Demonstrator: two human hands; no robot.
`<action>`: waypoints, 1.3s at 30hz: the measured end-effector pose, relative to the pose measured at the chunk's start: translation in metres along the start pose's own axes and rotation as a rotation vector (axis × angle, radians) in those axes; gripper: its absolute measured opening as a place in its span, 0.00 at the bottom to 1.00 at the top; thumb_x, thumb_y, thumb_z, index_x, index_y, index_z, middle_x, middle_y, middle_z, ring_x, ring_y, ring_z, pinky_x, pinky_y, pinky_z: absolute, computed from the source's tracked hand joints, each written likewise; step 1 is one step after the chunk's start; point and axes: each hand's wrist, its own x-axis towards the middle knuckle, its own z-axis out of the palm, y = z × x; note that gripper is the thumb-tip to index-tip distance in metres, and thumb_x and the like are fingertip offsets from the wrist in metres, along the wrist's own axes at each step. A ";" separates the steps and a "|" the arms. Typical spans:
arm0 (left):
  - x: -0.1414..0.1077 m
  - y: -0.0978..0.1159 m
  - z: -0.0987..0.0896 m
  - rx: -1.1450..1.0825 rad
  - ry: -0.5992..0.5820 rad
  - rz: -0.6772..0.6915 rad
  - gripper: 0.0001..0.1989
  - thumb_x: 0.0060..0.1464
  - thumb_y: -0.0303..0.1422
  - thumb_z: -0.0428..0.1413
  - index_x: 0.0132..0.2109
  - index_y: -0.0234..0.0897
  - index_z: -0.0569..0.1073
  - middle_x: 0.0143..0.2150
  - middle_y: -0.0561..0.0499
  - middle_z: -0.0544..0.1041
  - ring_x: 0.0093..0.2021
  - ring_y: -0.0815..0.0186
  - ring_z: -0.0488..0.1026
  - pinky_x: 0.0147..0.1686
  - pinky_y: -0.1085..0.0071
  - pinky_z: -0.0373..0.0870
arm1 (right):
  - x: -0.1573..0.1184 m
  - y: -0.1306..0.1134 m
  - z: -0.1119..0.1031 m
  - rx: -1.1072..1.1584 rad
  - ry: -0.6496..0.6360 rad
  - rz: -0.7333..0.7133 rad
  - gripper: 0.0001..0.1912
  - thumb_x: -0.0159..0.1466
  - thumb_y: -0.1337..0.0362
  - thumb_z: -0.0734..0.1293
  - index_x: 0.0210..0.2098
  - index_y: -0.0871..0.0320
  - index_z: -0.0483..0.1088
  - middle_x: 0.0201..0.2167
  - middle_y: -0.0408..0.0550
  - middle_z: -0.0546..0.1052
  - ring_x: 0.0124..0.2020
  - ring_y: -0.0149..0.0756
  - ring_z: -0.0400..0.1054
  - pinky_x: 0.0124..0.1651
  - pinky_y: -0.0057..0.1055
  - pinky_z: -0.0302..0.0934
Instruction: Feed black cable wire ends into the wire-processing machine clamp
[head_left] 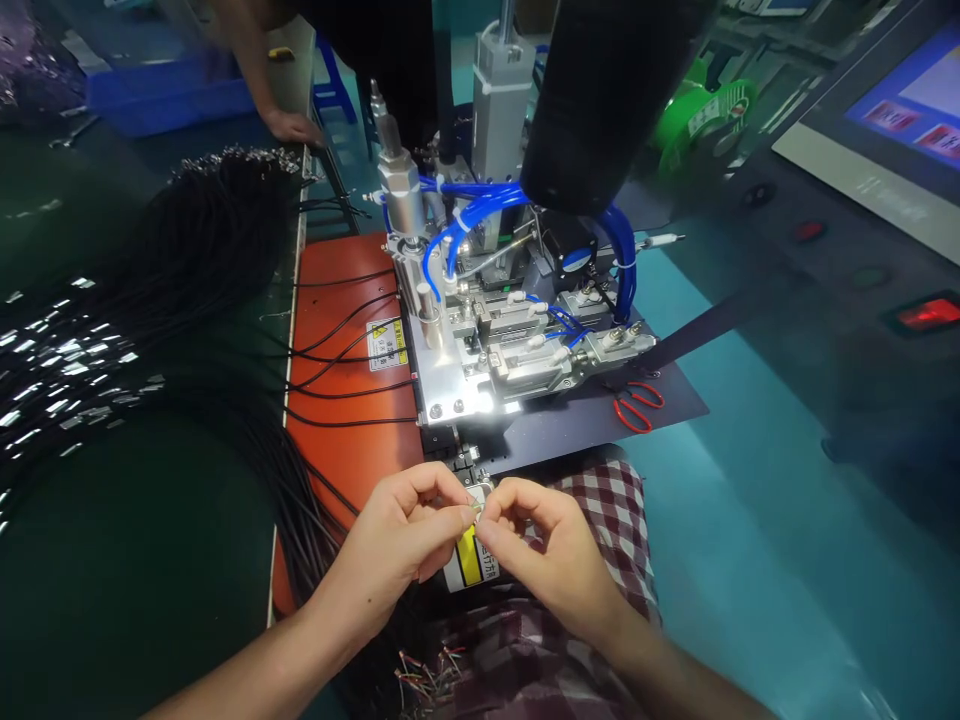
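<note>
The machine (442, 385) stands beside a worktop (135, 580) carrying black cables (232, 215). Left hand (405, 530) and right hand (544, 535) pinch thin wires (475, 507), fingers (448, 524) closed.

From the camera worn on my head, the view looks forward and steeply down along my forearms (292, 640), which enter at the bottom edge. My left grip (409, 525) and right grip (551, 545) meet close to the lens, just below centre, over my checked-cloth lap (611, 510). Beyond them stands the machine (450, 375), seen from above at a slant; the worktop (127, 590) spreads across the left side, and a screen (915, 110) angles in at upper right.
</note>
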 end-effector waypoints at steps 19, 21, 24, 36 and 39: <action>0.001 0.001 0.000 -0.056 -0.007 -0.031 0.06 0.50 0.32 0.56 0.32 0.35 0.67 0.12 0.63 0.56 0.14 0.77 0.47 0.17 0.75 0.41 | 0.007 -0.003 0.002 0.045 0.072 0.015 0.06 0.55 0.63 0.66 0.26 0.59 0.67 0.22 0.40 0.66 0.23 0.29 0.57 0.27 0.26 0.54; 0.002 0.000 -0.001 -0.056 -0.019 -0.029 0.06 0.51 0.32 0.56 0.31 0.35 0.67 0.13 0.63 0.56 0.15 0.77 0.47 0.17 0.75 0.41 | 0.008 -0.002 0.004 0.052 0.079 0.016 0.06 0.55 0.63 0.66 0.25 0.59 0.67 0.21 0.40 0.66 0.24 0.29 0.57 0.27 0.26 0.54; 0.002 -0.001 -0.001 -0.056 -0.027 -0.032 0.06 0.51 0.32 0.55 0.31 0.35 0.66 0.13 0.63 0.56 0.15 0.77 0.47 0.17 0.74 0.41 | 0.009 -0.001 0.006 0.070 0.080 0.018 0.06 0.55 0.63 0.66 0.25 0.59 0.67 0.21 0.40 0.66 0.24 0.29 0.57 0.27 0.26 0.54; 0.003 -0.001 0.000 -0.049 -0.008 -0.038 0.07 0.51 0.32 0.56 0.30 0.35 0.66 0.14 0.63 0.57 0.15 0.77 0.48 0.17 0.73 0.39 | 0.007 0.003 0.007 0.138 0.094 0.026 0.06 0.55 0.64 0.67 0.25 0.60 0.67 0.20 0.38 0.65 0.21 0.26 0.54 0.23 0.25 0.51; 0.002 -0.001 -0.001 -0.042 -0.016 -0.030 0.06 0.51 0.32 0.56 0.30 0.35 0.66 0.14 0.63 0.57 0.15 0.77 0.48 0.17 0.73 0.39 | 0.008 0.003 0.007 0.153 0.090 0.035 0.06 0.55 0.63 0.67 0.25 0.60 0.67 0.20 0.39 0.65 0.21 0.26 0.55 0.23 0.25 0.51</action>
